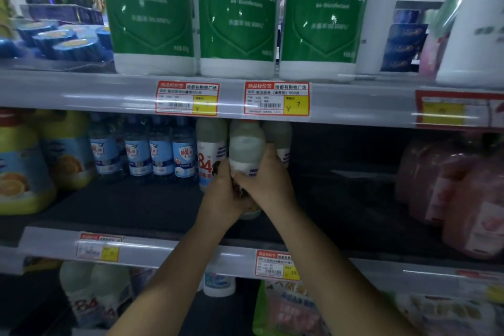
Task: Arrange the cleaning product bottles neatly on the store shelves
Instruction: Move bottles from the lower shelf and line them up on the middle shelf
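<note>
On the middle shelf (136, 207), both of my hands wrap around one white disinfectant bottle (246, 147). My left hand (222, 196) grips its lower left side and my right hand (268, 180) holds its right side. A second white bottle with a red "84" label (210, 155) stands just to its left, and a third white bottle (279, 136) stands behind on the right. Small blue-labelled bottles (161, 153) line up further left. Three big green-labelled "84" bottles (237, 13) stand on the top shelf.
Yellow orange-print jugs (24, 166) stand at the far left of the middle shelf, pink bottles (458, 194) at the far right. A dark bare stretch of shelf lies between the held bottle and the pink ones. More white bottles (90, 294) sit on the shelf below.
</note>
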The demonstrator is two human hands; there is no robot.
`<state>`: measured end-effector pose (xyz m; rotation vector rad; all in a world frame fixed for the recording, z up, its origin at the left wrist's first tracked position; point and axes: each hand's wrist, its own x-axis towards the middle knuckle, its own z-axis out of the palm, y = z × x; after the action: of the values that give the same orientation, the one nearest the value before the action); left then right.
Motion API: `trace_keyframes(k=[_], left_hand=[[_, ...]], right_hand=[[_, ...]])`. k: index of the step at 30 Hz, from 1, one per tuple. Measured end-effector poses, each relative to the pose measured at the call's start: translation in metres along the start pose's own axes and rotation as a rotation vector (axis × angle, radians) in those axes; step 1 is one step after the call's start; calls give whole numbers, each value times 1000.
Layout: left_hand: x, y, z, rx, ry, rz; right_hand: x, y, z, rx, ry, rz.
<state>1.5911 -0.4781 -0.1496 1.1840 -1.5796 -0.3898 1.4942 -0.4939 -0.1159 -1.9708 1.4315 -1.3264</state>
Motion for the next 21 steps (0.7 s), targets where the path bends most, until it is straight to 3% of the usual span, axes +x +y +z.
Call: trace_keyframes(k=[6,21], left_hand=[[-6,-12,3,76,-99,-103],[-7,-12,8,6,-250,-5]], right_hand=[[-11,17,4,13,-105,39],[-25,45,6,107,46,118]])
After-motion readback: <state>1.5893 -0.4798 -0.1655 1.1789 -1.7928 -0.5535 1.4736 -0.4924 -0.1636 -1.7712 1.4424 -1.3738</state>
